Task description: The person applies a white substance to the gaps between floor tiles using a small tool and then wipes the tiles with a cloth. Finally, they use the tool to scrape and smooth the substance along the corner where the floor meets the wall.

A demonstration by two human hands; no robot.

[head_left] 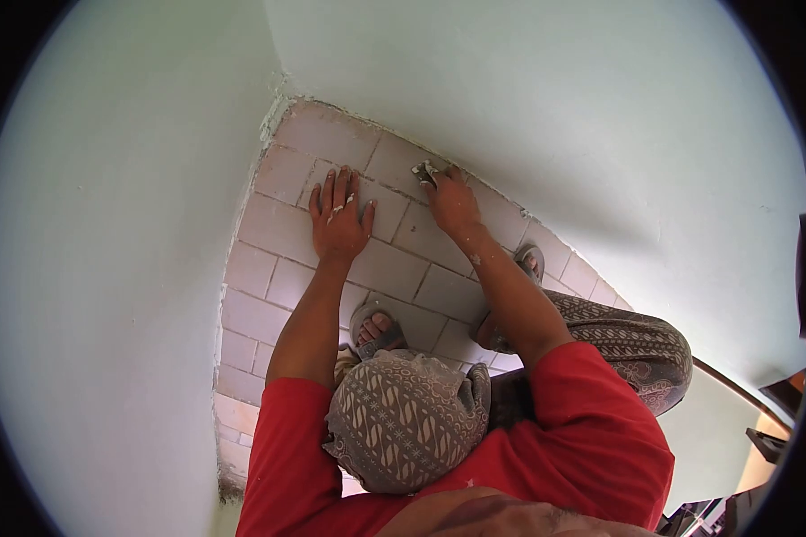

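Rising on two sides, the pale left wall (125,224) and right wall (546,80) meet at a corner beyond the hands and hem in the floor (387,268), laid with pinkish tiles whose joints look dark. Over it the person crouches in a red shirt (600,430) and patterned trousers (407,421), sandals (530,254) set apart, probably to keep steady while both arms stretch forward. The left hand (338,224) lies palm down on the tiles with its fingers spread and nothing in its grasp, likely as a prop for the leaning body. The right hand (455,206) is curled around a small tool (422,173), holding it low over the tiles near the foot of the right wall; the short grip presumably gives close control of the edge. The tool looks small and flat, with a dark face; how much of it the fingers cover, and whether its edge touches the floor, I cannot tell. White paste (431,167) is smeared on it unevenly. Smallest of all, white flecks (335,213) dot the left hand, and a few mark the right forearm.
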